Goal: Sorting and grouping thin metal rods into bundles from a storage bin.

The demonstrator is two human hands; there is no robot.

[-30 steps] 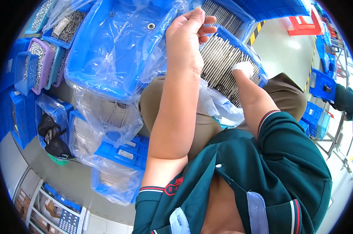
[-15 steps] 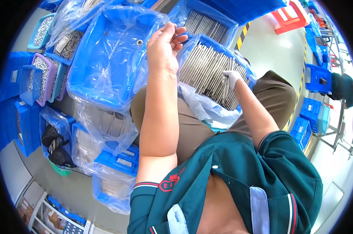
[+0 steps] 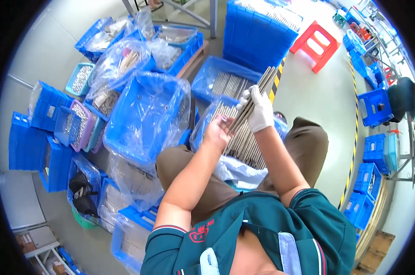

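My right hand (image 3: 259, 111), in a white glove, is closed round a bundle of thin metal rods (image 3: 268, 77) held at a slant, upper ends pointing away to the right. My bare left hand (image 3: 219, 132) has its fingers curled at the lower end of the same bundle; its exact grip is partly hidden. Directly beneath both hands, many more rods (image 3: 247, 152) lie side by side in a plastic-lined blue bin, between my knees. White plastic lining (image 3: 239, 171) folds over the bin's near edge.
A lined blue tub (image 3: 141, 149) stands left of the rods. Beyond is another bin of rods (image 3: 228, 85), with a tall blue crate (image 3: 248, 41) behind it. Baskets of small metal parts (image 3: 82, 78) sit far left. A red stool (image 3: 315, 46) stands on the floor at far right.
My right hand has lifted a bundle of rods out of the bin. My left hand has come down from over the tub to the bundle. The view has shifted, showing more beyond.
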